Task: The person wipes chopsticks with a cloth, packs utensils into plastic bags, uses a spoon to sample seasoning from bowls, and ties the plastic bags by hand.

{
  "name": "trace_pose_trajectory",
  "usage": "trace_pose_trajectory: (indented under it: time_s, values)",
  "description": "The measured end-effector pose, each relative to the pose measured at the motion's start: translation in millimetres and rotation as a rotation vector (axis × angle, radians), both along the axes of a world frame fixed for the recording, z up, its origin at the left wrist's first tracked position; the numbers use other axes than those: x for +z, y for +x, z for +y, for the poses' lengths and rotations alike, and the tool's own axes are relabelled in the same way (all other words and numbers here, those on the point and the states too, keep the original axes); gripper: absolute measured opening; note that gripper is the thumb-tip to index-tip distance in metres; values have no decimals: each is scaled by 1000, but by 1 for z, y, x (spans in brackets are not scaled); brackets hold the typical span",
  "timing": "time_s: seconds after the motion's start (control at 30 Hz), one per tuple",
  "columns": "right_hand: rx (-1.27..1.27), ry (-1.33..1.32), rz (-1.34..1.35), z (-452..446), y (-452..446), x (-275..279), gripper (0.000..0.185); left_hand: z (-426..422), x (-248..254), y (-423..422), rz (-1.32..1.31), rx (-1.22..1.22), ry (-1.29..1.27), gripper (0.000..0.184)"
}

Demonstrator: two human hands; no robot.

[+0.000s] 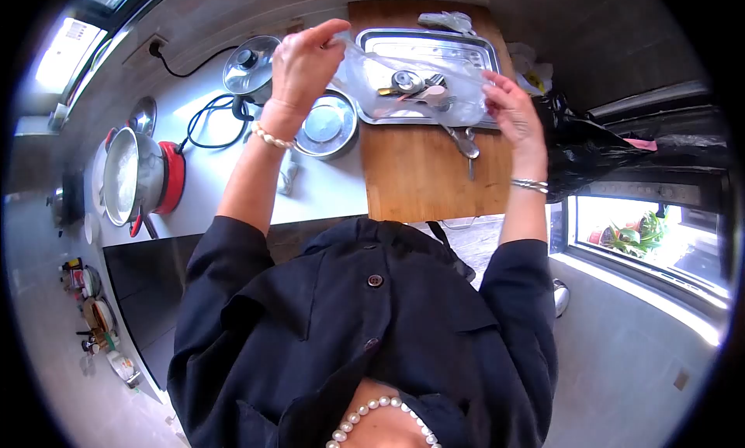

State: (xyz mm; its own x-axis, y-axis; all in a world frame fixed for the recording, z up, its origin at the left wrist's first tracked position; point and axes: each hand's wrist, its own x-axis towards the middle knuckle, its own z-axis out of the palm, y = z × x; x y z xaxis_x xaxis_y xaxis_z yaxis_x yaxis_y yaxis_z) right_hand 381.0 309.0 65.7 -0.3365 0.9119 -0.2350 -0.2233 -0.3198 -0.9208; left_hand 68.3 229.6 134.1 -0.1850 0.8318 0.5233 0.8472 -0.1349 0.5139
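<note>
A clear plastic bag (365, 72) is stretched between my two hands over a metal tray (485, 52). My left hand (306, 68) is closed on the bag's left edge, above a round metal pan (326, 126). At the bag's right edge, my right hand (512, 107) pinches the plastic beside the tray. Cutlery and a small round metal item (407, 81) show through the film; whether they lie inside the bag or under it I cannot tell. A metal utensil (466, 145) sticks out over the wooden board (403, 176).
A lidded pot (250, 68) stands behind the pan. Farther left are a pot (124, 176) with red handles and a red appliance (171, 176) with a black cord. A black plastic bag (578, 141) lies right of the board. Crumpled plastic (446, 21) rests behind the tray.
</note>
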Motion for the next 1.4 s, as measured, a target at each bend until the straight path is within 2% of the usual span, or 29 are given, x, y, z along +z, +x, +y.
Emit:
trace_pose_trajectory:
  time_s: [0.03, 0.1, 0.2, 0.23, 0.3, 0.33, 0.4, 0.5, 0.57, 0.63, 0.67, 0.7, 0.77, 0.87, 0.97, 1.03, 1.07, 1.1, 1.13, 1.17, 1.23, 1.3, 1.37, 1.4]
  values:
    - [41, 21, 9, -1, 6, 10, 50, -1, 7, -1, -230, -29, -122, 29]
    - [121, 90, -250, 1, 11, 13, 55, 4, 15, -2, -385, -101, -273, 32]
    - [171, 22, -701, 7, 0, 1, 45, 9, 18, 7, -496, -305, -373, 33]
    - [194, -31, -641, 12, 1, -7, 40, 11, 18, 8, -508, -368, -385, 34]
    - [246, -139, -518, 15, 1, -16, 31, 9, 23, 13, -544, -343, -371, 33]
    - [254, -152, -387, 12, 3, -15, 19, 10, 22, 10, -593, -346, -371, 33]
    - [183, -24, -89, 0, 10, 0, 17, 12, 20, -5, -691, -344, -366, 32]
    - [127, 205, 266, 5, 14, 46, 19, 13, 26, -16, -698, -299, -321, 32]
    - [95, 446, 175, 6, 10, 84, 19, 14, 46, -9, -743, -376, -134, 28]
    - [-9, 681, -22, -6, 4, 116, 20, 15, 68, -10, -617, -520, -16, 30]
    - [-98, 886, -216, -12, 2, 129, 17, 4, 107, 15, -914, -351, -137, 22]
    - [-168, 1060, -326, -14, 3, 140, 20, 5, 113, 12, -880, -544, -50, 24]
    - [-273, 1273, -421, -22, 6, 157, 20, 4, 121, 7, -900, -675, 26, 24]
    - [-56, 1093, -87, -40, -3, 178, 40, -5, 130, 11, -879, -822, -45, 25]
    - [136, 896, 235, -57, -24, 171, 71, -14, 126, 33, -1068, -1077, -48, 26]
    - [289, 747, 230, -68, -27, 155, 85, -12, 116, 35, -870, -1128, -68, 26]
    - [298, 786, -3, -82, -30, 150, 52, -21, 111, 39, -816, -1098, -111, 23]
    - [315, 785, -166, -96, -36, 144, 37, -29, 108, 45, -755, -1071, -147, 21]
    - [340, 786, -330, -110, -43, 138, 24, -41, 87, 54, -831, -915, -178, 22]
    - [343, 781, -408, -121, -53, 114, 24, -57, 82, 66, -815, -805, -278, 22]
    - [312, 782, -482, -139, -69, 73, 23, -79, 68, 81, -792, -741, -459, 18]
    - [235, 771, -408, -155, -76, 55, 21, -92, 45, 79, -518, -769, -281, 17]
    - [152, 725, -289, -164, -77, 45, 20, -96, 16, 65, -332, -661, 42, 18]
    - [272, 642, -303, -165, -70, 50, 22, -100, 8, 56, -506, -597, -136, 18]
